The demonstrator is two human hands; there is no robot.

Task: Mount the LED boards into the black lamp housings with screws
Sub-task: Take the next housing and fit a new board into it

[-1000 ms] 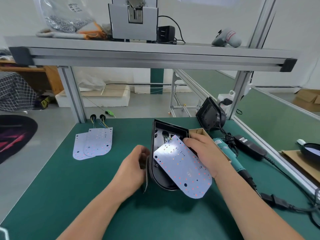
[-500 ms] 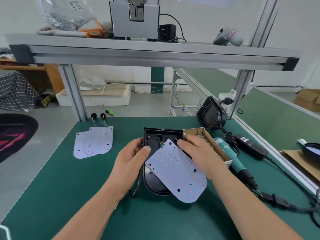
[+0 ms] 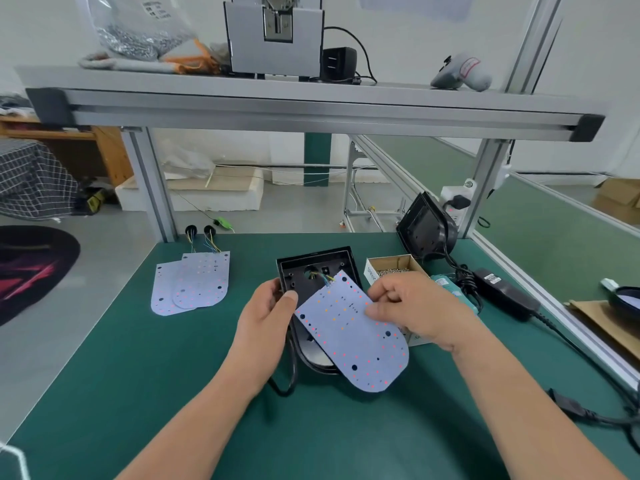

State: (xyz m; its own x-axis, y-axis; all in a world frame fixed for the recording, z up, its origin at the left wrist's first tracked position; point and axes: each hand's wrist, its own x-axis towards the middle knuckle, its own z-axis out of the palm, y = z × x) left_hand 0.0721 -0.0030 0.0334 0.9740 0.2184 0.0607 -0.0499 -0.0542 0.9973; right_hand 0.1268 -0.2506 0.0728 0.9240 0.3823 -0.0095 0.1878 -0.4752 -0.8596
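Works at a green table. Steadies the housing, open side up at mid-table, with left hand curled round its left wall, thumb on the rim. Pinches the board, lying askew over the housing and wired into it, at its right edge between thumb and fingers of right hand.

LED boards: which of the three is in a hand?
The board tilted over the black housing, pinched by the right hand; the other two lie overlapped on the mat at left, untouched.
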